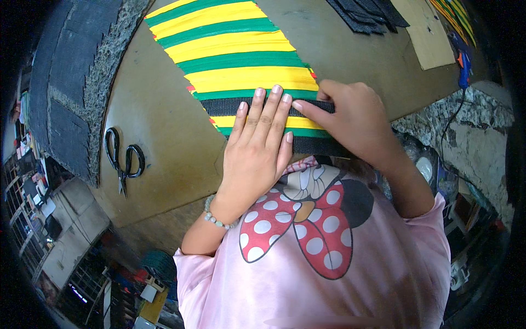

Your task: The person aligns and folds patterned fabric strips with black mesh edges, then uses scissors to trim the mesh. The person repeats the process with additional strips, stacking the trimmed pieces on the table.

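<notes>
Both hands press a black webbing strap point(307, 105) onto the striped mat point(241, 60): left hand point(257, 148) flat and open, right hand point(350, 118) at three o'clock pinching the strap, likely mid-gluing, firm pressure next.

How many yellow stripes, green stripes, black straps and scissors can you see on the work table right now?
Yellow stripes: 5
Green stripes: 6
Black straps: 2, the second nearer the person
Scissors: 1
Total: 14
</notes>
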`<control>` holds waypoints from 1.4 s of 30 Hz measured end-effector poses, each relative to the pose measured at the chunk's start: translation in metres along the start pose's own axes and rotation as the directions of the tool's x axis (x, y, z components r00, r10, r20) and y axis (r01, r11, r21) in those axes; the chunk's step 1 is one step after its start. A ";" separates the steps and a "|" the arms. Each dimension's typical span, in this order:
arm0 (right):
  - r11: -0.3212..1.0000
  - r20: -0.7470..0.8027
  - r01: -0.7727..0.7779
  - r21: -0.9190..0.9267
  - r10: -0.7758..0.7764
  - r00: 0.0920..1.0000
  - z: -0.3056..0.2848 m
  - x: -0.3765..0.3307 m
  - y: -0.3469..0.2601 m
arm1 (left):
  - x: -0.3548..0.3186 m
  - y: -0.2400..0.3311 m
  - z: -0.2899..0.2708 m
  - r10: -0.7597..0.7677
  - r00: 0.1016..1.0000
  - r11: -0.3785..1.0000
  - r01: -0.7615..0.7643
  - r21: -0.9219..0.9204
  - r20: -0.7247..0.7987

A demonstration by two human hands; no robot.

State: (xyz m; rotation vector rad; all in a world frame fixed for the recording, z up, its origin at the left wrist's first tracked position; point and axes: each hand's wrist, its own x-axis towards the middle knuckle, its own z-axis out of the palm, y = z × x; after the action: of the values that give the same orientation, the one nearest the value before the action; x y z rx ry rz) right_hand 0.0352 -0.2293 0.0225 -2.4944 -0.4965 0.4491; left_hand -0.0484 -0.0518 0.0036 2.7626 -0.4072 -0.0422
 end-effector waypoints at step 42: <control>0.830 -0.128 0.546 -0.115 -0.557 0.820 0.057 -0.011 -0.060 | -0.033 -0.036 -0.014 -0.099 0.995 0.995 0.099 0.024 -0.005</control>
State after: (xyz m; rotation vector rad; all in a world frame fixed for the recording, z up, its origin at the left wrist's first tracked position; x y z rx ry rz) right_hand -0.0134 -0.1616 0.0140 -2.2780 -1.1441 0.0000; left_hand -0.0691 -0.0059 0.0038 2.8046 -0.2707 -0.0568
